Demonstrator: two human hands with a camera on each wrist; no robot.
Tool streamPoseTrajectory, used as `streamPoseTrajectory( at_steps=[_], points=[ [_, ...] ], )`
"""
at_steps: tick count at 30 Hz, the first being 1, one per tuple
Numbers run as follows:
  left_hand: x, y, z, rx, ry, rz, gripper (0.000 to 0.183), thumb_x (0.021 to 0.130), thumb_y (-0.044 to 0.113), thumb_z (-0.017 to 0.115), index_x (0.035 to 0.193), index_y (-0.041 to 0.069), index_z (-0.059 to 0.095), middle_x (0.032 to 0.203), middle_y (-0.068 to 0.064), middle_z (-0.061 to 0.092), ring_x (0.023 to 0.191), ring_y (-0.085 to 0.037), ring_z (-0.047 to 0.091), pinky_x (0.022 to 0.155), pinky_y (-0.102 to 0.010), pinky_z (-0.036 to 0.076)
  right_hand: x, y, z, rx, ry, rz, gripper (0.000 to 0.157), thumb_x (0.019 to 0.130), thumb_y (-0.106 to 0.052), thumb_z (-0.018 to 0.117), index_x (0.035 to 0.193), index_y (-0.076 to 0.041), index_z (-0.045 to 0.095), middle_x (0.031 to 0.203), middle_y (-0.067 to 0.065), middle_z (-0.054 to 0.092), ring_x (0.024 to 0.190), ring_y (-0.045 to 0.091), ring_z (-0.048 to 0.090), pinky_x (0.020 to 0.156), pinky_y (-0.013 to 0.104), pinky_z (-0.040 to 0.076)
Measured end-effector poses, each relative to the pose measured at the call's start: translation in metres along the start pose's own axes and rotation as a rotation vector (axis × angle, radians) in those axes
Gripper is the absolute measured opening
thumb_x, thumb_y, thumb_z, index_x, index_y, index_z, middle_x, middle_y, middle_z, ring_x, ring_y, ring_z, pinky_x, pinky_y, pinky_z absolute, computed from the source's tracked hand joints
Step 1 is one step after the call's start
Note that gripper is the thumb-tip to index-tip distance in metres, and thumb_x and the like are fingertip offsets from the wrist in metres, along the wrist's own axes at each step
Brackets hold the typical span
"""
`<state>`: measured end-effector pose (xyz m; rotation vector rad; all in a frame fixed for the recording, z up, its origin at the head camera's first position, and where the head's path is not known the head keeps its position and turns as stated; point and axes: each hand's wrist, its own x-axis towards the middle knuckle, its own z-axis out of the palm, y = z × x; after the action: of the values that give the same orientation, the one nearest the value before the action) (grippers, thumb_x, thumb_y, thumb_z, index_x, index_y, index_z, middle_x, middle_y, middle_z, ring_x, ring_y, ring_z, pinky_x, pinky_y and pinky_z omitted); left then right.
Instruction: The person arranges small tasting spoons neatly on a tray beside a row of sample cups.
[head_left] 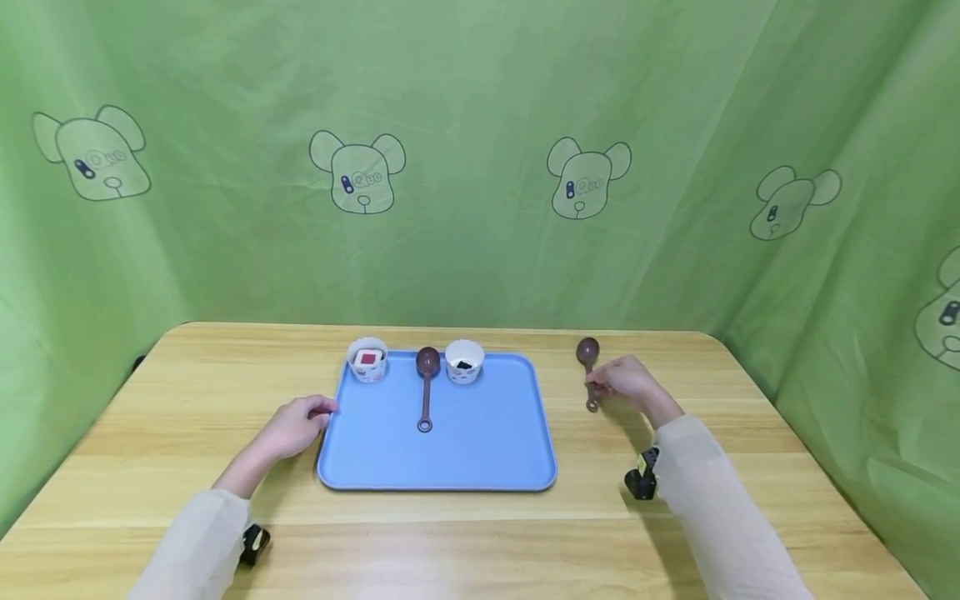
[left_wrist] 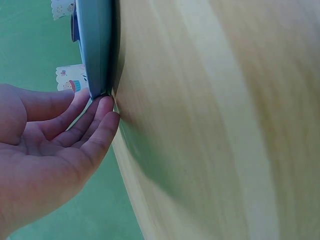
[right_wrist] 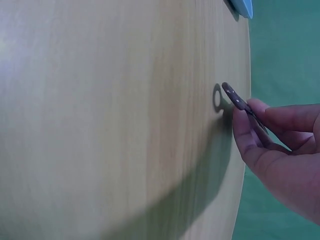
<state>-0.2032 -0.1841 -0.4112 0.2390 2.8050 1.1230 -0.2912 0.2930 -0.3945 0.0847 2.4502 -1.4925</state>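
My left hand (head_left: 295, 425) reaches the left edge of the blue tray (head_left: 480, 442). In the left wrist view, the fingertips touch the end of the tray's rim (left_wrist: 97, 75), with the thumb apart from it. A brown spoon (head_left: 588, 350) is pinched by its handle between the thumb and fingers of my right hand (head_left: 630, 382), to the right of the tray. Its ringed handle end (right_wrist: 232, 96) sticks out past the fingers, casting a shadow on the table.
Another brown spoon (head_left: 426, 392) lies on the tray between two patterned paper cups. The left cup (head_left: 368, 372) holds a white and red piece; the right cup (head_left: 465, 373) holds something dark. A wooden table (head_left: 420, 550) lies beneath; a green curtain (head_left: 465, 275) hangs behind it.
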Motion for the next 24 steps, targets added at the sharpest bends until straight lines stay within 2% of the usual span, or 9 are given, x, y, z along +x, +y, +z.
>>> streamPoseTrajectory(
  at_steps=[5,17,24],
  points=[
    [0.000,0.001,-0.001,0.000,0.001,0.002,0.025,0.090,-0.001,0.045,0.110,-0.010,0.057,0.111,-0.028,0.056,0.105,-0.041,0.051,0.088,-0.049,0.043,-0.001,-0.004,0.000,-0.009,-0.003,-0.012,0.028,0.089,0.004,0.043,0.110,0.022,0.050,0.103,0.029,0.057,0.083,0.022,0.058,0.082,0.034,0.050],
    [0.000,0.000,-0.001,-0.003,-0.004,-0.003,0.025,0.090,-0.001,0.045,0.110,-0.010,0.057,0.111,-0.028,0.056,0.105,-0.040,0.051,0.088,-0.049,0.043,-0.003,-0.014,0.001,0.009,-0.030,-0.053,0.028,0.088,0.006,0.044,0.109,0.025,0.048,0.100,0.030,0.058,0.076,0.015,0.058,0.075,0.027,0.051],
    [0.001,-0.001,0.000,0.001,-0.004,0.003,0.024,0.090,-0.001,0.045,0.108,-0.009,0.058,0.110,-0.027,0.057,0.103,-0.039,0.052,0.087,-0.049,0.043,-0.006,-0.021,0.004,0.000,-0.059,-0.070,0.029,0.089,0.007,0.041,0.110,0.025,0.047,0.108,0.036,0.053,0.078,0.015,0.058,0.080,0.030,0.051]
  ],
)
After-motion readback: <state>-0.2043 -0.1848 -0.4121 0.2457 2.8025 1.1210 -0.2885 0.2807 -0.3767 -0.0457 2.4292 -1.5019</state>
